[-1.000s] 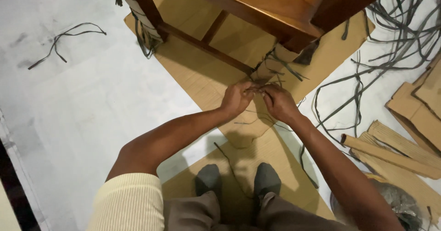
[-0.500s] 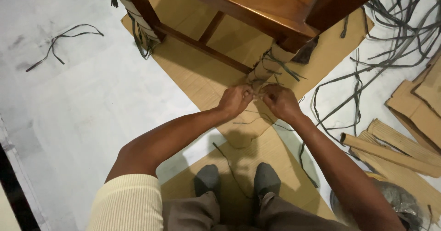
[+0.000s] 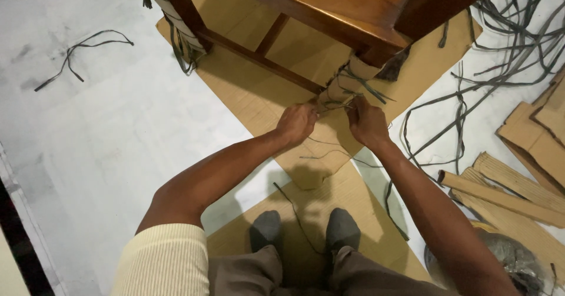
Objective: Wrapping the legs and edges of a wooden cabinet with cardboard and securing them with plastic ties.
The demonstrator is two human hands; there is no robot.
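Pinching a thin strap (image 3: 335,108) taut, the left hand (image 3: 298,123) and right hand (image 3: 367,121) were surrounded by cardboard sheet (image 3: 259,96), loose straps (image 3: 471,96) right, wrapped wooden leg (image 3: 344,84) beyond.

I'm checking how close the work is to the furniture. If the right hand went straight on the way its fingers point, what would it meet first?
Most likely the cardboard-wrapped leg of the wooden furniture: the right hand points up-frame at its strap-bound base, though depth is hard to judge.

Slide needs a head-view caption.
Both hands, left hand and right hand, pinch dark string around the cardboard-wrapped leg.
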